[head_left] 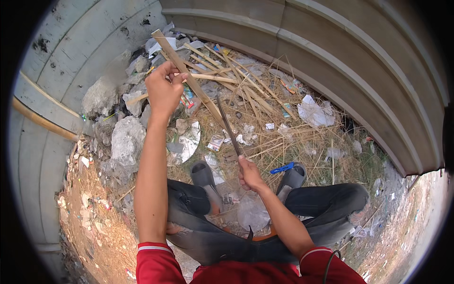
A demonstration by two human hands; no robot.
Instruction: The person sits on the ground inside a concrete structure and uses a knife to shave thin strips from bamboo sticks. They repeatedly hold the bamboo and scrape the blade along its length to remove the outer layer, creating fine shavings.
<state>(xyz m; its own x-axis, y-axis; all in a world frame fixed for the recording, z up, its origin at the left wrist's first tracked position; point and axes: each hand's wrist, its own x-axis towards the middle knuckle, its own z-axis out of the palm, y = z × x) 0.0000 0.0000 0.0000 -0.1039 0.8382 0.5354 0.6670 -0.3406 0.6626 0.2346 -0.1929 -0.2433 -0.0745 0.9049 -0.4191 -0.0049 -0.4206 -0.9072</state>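
Note:
My left hand (pixel 165 87) is closed with thumb and fingers round a long flat bamboo strip (pixel 201 94). The strip slants from the upper left down toward the middle of the view. My right hand (pixel 249 174) is closed round the lower end of a long knife (pixel 229 128) with a narrow dark blade. Its handle is mostly hidden in my fingers. The blade points up and away from me, its upper part close beside the strip's lower end. Whether the two touch, I cannot tell.
Beyond my hands, several thin bamboo strips (pixel 255 97) lie crossed on dry grass and litter. Grey rocks (pixel 127 138) are piled at the left. Metal sheeting (pixel 340 61) walls the far right. A blue plastic piece (pixel 282 168) is at my right sandal (pixel 294 176).

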